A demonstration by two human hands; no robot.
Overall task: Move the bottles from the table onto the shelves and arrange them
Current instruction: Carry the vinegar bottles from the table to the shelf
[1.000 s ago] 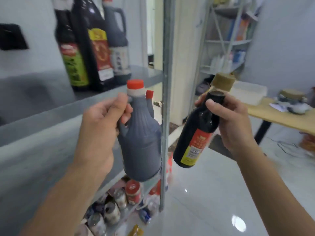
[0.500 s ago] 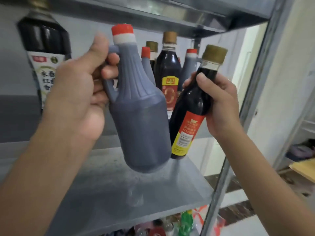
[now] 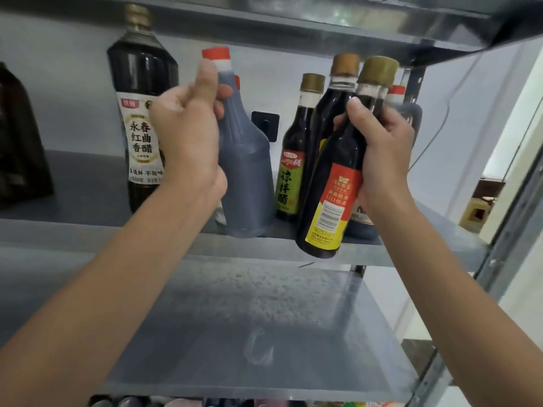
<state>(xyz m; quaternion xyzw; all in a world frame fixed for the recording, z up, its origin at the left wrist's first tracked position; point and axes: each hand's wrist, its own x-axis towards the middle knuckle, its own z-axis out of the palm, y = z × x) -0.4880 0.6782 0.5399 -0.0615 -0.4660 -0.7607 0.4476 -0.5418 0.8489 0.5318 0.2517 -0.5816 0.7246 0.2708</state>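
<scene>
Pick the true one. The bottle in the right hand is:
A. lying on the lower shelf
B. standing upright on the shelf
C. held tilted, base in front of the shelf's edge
C: the right hand grips the red-and-yellow-labelled bottle near its neck, tilted, base overlapping the front edge of the shelf.

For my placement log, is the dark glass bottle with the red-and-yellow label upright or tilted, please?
Tilted: the dark glass bottle leans cap-right in the right hand, base not standing on the grey metal shelf.
</scene>
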